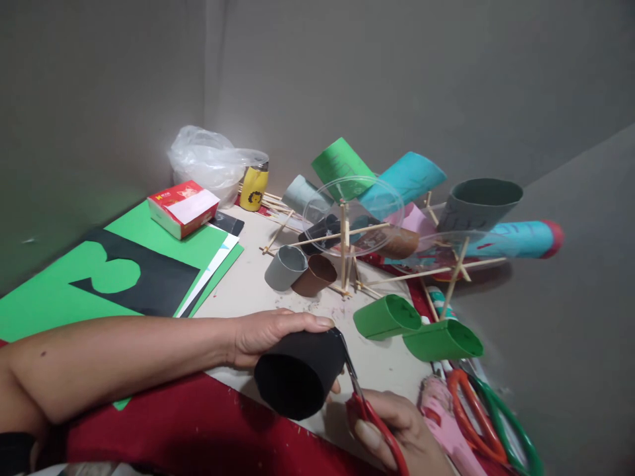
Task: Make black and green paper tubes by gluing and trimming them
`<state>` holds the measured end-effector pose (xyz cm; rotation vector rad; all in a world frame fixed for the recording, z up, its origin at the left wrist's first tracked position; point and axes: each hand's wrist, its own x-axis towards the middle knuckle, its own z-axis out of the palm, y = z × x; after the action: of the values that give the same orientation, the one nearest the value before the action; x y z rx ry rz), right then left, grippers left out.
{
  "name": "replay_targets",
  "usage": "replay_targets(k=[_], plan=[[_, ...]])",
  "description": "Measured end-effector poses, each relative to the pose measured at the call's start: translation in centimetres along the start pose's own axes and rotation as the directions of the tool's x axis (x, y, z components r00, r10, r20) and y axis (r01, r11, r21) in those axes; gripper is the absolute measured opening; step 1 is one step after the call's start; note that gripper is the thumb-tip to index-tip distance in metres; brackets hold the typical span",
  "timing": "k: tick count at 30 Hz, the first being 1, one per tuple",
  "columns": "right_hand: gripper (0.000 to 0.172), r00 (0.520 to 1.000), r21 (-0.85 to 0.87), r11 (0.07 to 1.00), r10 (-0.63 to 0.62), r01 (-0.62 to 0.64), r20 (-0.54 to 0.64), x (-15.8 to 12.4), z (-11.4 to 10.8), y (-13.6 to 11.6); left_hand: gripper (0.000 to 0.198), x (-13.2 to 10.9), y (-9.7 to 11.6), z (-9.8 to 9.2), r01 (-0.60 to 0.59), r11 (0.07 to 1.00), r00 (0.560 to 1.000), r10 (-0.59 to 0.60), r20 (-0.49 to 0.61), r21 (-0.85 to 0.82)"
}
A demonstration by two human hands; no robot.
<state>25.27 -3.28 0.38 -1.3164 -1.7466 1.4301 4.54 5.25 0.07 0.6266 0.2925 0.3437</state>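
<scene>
A black paper tube [317,363] lies on its side in the air above the pale board, its open mouth towards me. My left hand [265,334] grips it from behind, thumb along the top; the other fingers are mostly hidden by it. Red-handled scissors [358,387] are held in my right hand [397,426]. Their blades reach up to the tube's right rim, where a cut may be under way; I cannot tell how deep. Two green paper tubes [387,317] lie just beyond my right hand.
Ahead stands a stick frame [344,244] with clear plastic discs [325,208] and coloured paper tubes. Green and black sheets [163,284] lie left under a red tissue pack [182,208]. A plastic bag [208,158] is behind. A pink glue gun [441,416] and orange-handled scissors [471,410] lie right.
</scene>
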Motion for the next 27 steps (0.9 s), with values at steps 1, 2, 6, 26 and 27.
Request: replay_targets(k=[1,2,6,26,27], plan=[[0.059,1.0,0.002,1.0,0.003,-0.003,0.0,0.01,0.0,-0.01,0.052,-0.01,-0.03,-0.02,0.008,1.0,1.0,-0.008,-0.007,-0.003],[0.059,1.0,0.001,1.0,0.005,-0.005,0.002,0.0,-0.01,-0.02,0.052,-0.02,-0.06,-0.04,0.014,1.0,1.0,-0.014,-0.011,-0.007],[0.059,1.0,-0.003,1.0,0.004,-0.004,0.015,-0.21,-0.12,0.05,0.052,-0.05,-0.07,-0.07,0.013,1.0,1.0,-0.013,-0.017,-0.009],[0.057,0.999,0.207,0.978,0.032,-0.03,-0.006,-0.94,0.16,0.61,0.045,-0.4,0.43,0.04,0.035,0.999,0.999,-0.036,0.024,0.042],[0.058,0.999,0.195,0.98,0.038,-0.036,-0.009,-0.92,0.18,0.57,0.045,-0.43,0.46,0.06,0.032,0.998,0.999,-0.033,0.021,0.049]])
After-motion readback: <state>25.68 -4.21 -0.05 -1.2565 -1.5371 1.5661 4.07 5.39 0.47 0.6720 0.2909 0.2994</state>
